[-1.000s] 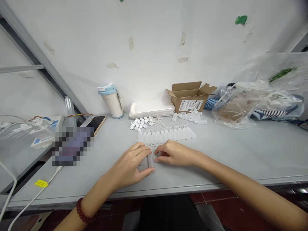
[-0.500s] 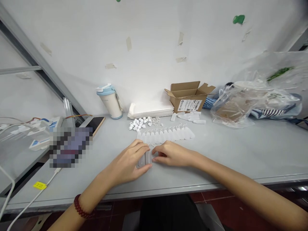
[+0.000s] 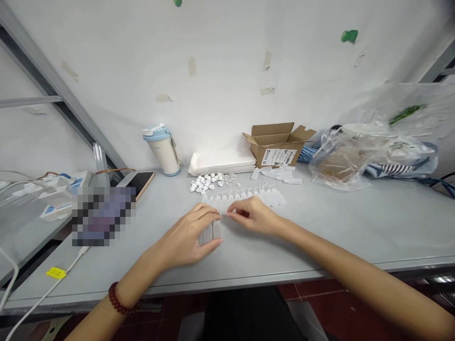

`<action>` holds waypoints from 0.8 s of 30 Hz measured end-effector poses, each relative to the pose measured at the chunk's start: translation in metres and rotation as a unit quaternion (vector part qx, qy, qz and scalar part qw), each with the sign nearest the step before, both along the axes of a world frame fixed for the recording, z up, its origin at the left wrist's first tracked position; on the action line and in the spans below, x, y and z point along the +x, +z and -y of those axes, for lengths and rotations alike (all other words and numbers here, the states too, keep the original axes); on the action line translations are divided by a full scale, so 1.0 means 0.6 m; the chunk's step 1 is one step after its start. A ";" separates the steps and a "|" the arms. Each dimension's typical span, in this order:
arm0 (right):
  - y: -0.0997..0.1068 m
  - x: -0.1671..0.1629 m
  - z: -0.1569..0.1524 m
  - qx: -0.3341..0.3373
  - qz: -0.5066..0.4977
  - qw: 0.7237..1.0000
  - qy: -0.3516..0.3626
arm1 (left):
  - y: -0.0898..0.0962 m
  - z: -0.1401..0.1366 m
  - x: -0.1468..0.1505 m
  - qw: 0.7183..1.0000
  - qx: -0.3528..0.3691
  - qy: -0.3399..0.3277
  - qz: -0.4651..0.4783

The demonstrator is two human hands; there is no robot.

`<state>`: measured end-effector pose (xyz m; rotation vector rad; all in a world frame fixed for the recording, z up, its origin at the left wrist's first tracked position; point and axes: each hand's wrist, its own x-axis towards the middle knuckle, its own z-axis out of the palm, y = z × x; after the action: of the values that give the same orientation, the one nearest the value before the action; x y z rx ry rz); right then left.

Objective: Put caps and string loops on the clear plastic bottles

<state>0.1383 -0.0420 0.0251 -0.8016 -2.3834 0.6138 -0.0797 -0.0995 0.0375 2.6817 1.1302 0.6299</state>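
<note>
My left hand (image 3: 194, 232) curves over a few small translucent plastic bottles (image 3: 212, 232) lying on the grey table, its fingers at their far end and thumb at the near end. Just to the right, my right hand (image 3: 254, 213) pinches a thin white strap (image 3: 223, 214) at the bottles' far end; its tip is partly hidden by the fingers. Beyond both hands lies a row of similar translucent bottles (image 3: 218, 202) with thin white straps at their tops. Small white caps (image 3: 206, 182) are heaped behind the row, with loose white straps (image 3: 231, 179) beside them.
More loose bottles (image 3: 284, 174) lie before an open cardboard box (image 3: 273, 137). A stack of white sheets (image 3: 222, 163) and a tumbler (image 3: 163, 151) stand along the wall. A phone (image 3: 142, 182) and cables are at left, a clear plastic bag (image 3: 337, 166) at right.
My right hand has moved slightly up and away from the table's front edge, and its thumb and index finger now pinch by the strap. The left hand has stayed around the bottles.
</note>
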 end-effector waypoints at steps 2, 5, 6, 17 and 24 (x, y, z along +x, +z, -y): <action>-0.002 0.017 -0.028 0.057 -0.049 0.994 -0.073 | 0.005 -0.017 0.003 1.000 0.000 0.012 0.025; 0.000 0.052 -0.079 0.135 -0.052 0.971 -0.190 | 0.011 -0.065 0.012 0.995 0.004 0.075 0.067; 0.001 0.064 -0.094 0.154 -0.038 0.962 -0.223 | 0.013 -0.085 0.017 0.992 -0.004 0.103 0.072; -0.015 0.096 -0.160 0.163 0.264 0.901 -0.303 | 0.024 -0.228 0.108 0.987 -0.105 0.115 -0.026; -0.002 0.092 -0.154 0.124 0.295 0.905 -0.282 | 0.014 -0.254 0.138 0.978 -0.123 0.100 -0.137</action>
<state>0.1935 0.0503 0.0236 -1.6460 -2.4606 -0.2036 0.0030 0.0527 0.0457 2.5127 1.4551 0.1316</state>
